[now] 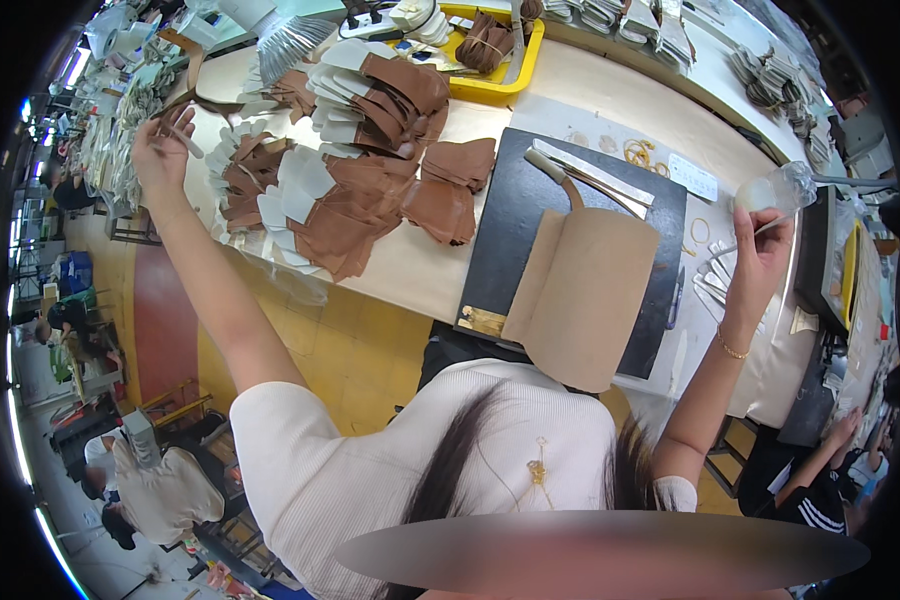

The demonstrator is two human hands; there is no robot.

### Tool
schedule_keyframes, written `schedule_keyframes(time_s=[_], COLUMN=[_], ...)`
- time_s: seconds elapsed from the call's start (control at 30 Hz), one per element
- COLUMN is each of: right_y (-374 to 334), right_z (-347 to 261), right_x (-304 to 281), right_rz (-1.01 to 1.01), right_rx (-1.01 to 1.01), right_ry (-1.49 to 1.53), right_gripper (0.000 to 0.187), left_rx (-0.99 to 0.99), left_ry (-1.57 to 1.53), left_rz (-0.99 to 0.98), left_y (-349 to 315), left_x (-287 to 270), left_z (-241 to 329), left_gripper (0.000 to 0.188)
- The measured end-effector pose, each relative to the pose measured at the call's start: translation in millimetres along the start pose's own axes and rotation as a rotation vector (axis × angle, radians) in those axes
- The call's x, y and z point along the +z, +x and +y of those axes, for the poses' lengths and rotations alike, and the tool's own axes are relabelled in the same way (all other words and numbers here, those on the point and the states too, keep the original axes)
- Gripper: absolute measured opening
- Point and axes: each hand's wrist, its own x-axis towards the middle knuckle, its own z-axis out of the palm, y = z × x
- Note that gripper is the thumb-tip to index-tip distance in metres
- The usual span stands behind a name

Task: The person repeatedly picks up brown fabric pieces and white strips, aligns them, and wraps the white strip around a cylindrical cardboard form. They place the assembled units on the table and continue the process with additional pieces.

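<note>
My left hand (162,152), stretched out to the far left, has its fingers closed at a brown leather strip (194,72). A slim pale piece (187,143) shows by its fingers. On the right, my right hand (765,245) pinches a thin stick-like tool (769,226), just below a plastic-wrapped pot (776,190). Whether the tool's tip is inside the pot is hidden. In front of me a curved tan panel (595,290) rests on a dark board (510,200) and overhangs its near edge. A strip with a pale end (545,163) lies at the panel's far edge.
Stacks of brown leather pieces (355,205) with white ends cover the table's left part. A yellow tray (530,70) stands behind them with a brown bundle (485,42). Right of the board lie rubber bands (642,153), a pen (676,298) and white strips (712,280). Other people sit nearby.
</note>
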Motion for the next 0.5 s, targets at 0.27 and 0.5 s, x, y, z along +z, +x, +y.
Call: schedule_keyframes(time_s=[0.27, 0.5], right_y=[8.4, -4.5], right_z=[-87.6, -126.1], right_x=[95.5, 132.5], right_rz=[-0.747, -0.758], right_rx=[-0.103, -0.147], right_ry=[0.107, 0.22], right_gripper=[0.02, 0.034], left_rx=[-0.004, -0.219], left_ry=[-0.281, -0.482], left_rz=[-0.429, -0.817], left_y=[-139.7, -197.0], left_x=[121.2, 253.1], left_z=[21.0, -63.5], left_gripper=[0.026, 0.019])
